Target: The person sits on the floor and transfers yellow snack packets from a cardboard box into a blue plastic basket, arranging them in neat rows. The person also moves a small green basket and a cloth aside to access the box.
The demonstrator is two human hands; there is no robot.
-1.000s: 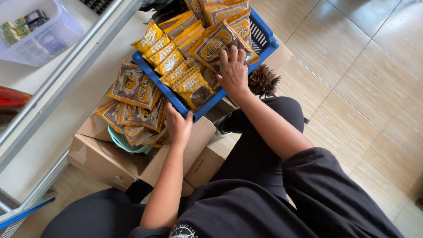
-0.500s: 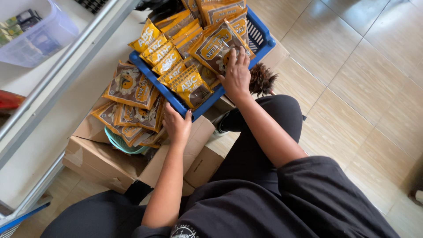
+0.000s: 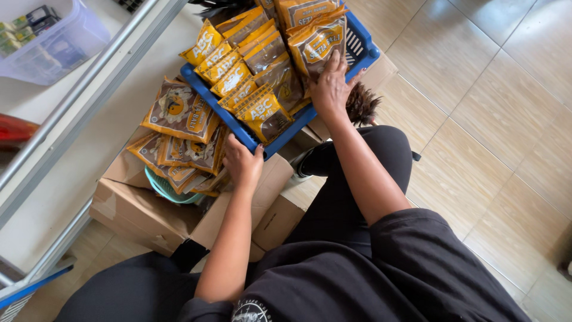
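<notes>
A blue plastic basket [image 3: 362, 46] full of yellow and brown snack packets [image 3: 257, 59] rests on cardboard boxes in front of me. My left hand [image 3: 243, 164] grips the basket's near rim at its lower corner. My right hand [image 3: 329, 89] lies flat on a brown packet [image 3: 316, 43] standing at the basket's right side, fingers spread over it. More brown packets [image 3: 179, 113] lie piled to the left of the basket, partly in a green basket [image 3: 164, 189].
Open cardboard boxes [image 3: 140, 214] sit under and around the baskets. A metal shelf rail [image 3: 83, 89] runs diagonally at left, with a clear plastic tub [image 3: 59, 45] on the shelf. A dark feather duster [image 3: 362, 104] lies beside my right wrist. Beige tiled floor [image 3: 488, 119] spreads to the right.
My right hand has slid a little up the brown packet in the basket. My left hand has stayed on the basket's rim.
</notes>
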